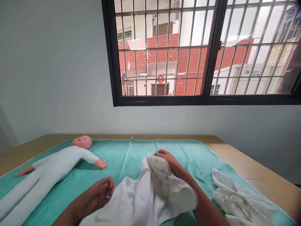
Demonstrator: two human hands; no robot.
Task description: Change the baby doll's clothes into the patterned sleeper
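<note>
Meanwhile left fingers [107,185] and right fingers [162,154] pinch the garment [138,201]; doll [58,166] left, crumpled cloth [237,196] right

Open green cloth [122,155] between doll [58,163] and held garment [141,197].

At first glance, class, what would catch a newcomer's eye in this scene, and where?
A baby doll lies face up on the green cloth, at left. At centre front, the left hand and right hand handle a pale garment; more printed clothing lies at right. Behind, a barred window shows red brick.
</note>
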